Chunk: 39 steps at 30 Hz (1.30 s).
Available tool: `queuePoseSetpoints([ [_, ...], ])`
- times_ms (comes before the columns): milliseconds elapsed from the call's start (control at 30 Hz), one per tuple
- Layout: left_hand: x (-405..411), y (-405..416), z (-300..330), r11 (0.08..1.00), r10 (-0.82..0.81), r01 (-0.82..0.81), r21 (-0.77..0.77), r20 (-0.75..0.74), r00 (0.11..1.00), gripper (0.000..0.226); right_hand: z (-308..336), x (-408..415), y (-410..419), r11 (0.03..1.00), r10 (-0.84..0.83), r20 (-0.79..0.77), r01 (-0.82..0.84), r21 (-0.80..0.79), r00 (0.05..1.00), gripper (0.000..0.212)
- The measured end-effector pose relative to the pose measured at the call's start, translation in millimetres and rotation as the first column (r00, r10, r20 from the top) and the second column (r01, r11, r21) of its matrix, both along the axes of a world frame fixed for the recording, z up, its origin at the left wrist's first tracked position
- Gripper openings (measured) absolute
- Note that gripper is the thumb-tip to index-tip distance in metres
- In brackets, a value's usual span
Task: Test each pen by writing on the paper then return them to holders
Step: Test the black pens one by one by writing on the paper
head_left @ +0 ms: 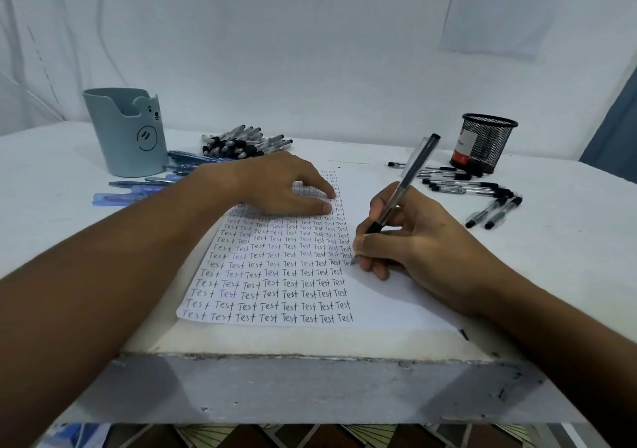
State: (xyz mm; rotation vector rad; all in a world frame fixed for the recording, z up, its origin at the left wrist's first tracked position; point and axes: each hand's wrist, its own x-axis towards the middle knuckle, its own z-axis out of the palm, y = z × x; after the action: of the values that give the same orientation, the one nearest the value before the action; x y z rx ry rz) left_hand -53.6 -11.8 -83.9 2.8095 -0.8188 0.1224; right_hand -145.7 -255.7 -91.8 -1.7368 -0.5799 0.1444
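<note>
Writing "Test" mid-frame, my right hand (406, 241) pinches a pen (403, 185); left hand (286, 185) lies flat on the paper (396, 296). Next, I'd return it to the mesh holder (486, 144).

White paper (386, 296) lies flat on the bench, rows of "Test" filling its left and middle, right strip bare. Black-capped clear pen (403, 185) stands tilted, tip on the paper at the end of a row, top leaning far-right. Grey-blue bear-face holder (125, 134) upright far left; blue pens (138, 189) lie beside it, a heap of black pens (244, 144) just right. Black mesh holder (486, 144) upright far right, loose black pens (482, 192) scattered near it.
</note>
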Motion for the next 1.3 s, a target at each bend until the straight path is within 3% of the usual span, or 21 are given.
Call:
queuePoseSetpoints([
  [133, 0, -2, 0, 1.0, -0.004, 0.004, -0.003, 0.004, 1.0, 0.059, -2, 2, -2, 0.999, -0.016, -0.001, 0.016, 0.045, 1.0, 0.028],
  [400, -1, -1, 0, 1.0, -0.003, 0.003, -0.008, 0.013, 1.0, 0.061, -3, 2, 1, 0.998, -0.022, 0.09, 0.028, -0.065, 0.996, 0.028],
  [567, -1, -1, 1, 1.0, 0.0, 0.0, -0.002, 0.005, 1.0, 0.06, -3, 2, -2, 1.0, -0.006, 0.029, 0.005, 0.028, 1.0, 0.027],
  [700, -2, -3, 2, 1.0, 0.011, -0.011, 0.007, 0.001, 1.0, 0.058, -5, 3, -1, 1.0, -0.018, 0.071, 0.018, -0.007, 0.997, 0.026],
  [867, -5, -3, 0, 0.998, 0.015, -0.01, -0.069, 0.065, 0.998, 0.035, -2, 11, 0, 0.99, 0.006, -0.146, 0.014, 0.138, 0.989, 0.03],
  [933, -5, -3, -1, 0.993, 0.032, -0.017, -0.12, 0.13, 0.991, 0.027, 4, 19, 3, 0.991, 0.007, -0.209, 0.021, 0.133, 0.978, 0.023],
  [1000, -5, -3, 0, 0.991, 0.064, -0.042, -0.13, 0.167, 0.984, 0.025, 15, 30, 7, 0.987, -0.029, -0.234, 0.065, 0.145, 0.972, 0.012],
  [1100, -5, -2, 1, 0.99, 0.105, -0.084, -0.116, 0.196, 0.975, 0.022, 34, 55, 12, 0.959, -0.124, -0.267, 0.184, 0.213, 0.956, 0.021],
  [1300, -3, 2, 4, 0.984, 0.152, -0.126, -0.126, 0.225, 0.962, 0.022, 27, 95, 15, 0.915, -0.263, -0.174, 0.302, 0.269, 0.949, 0.006],
])
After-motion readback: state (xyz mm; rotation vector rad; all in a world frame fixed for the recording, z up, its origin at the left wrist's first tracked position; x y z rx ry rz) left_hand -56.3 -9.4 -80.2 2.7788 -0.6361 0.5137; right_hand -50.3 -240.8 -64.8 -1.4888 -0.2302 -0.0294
